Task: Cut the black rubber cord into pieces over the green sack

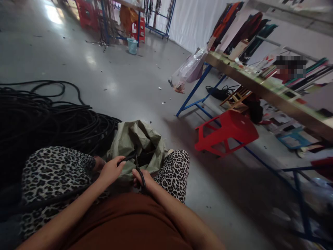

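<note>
Left grip (110, 171) pinches smooth black cord (128, 157) and right grip (145, 179) holds loop-handled dark scissors (140, 172) over a crumpled greenish sack (122, 139).

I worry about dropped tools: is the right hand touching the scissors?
Touching. The head view shows the scissors held in the right hand, their dark handle lying against it.

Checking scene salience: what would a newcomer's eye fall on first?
Probably the bright red stool by the table at right, and the big black heap of cord on the floor at left. Then, low in the middle, the left hand with a black cord and the right hand with scissors, at an open sack.
</note>
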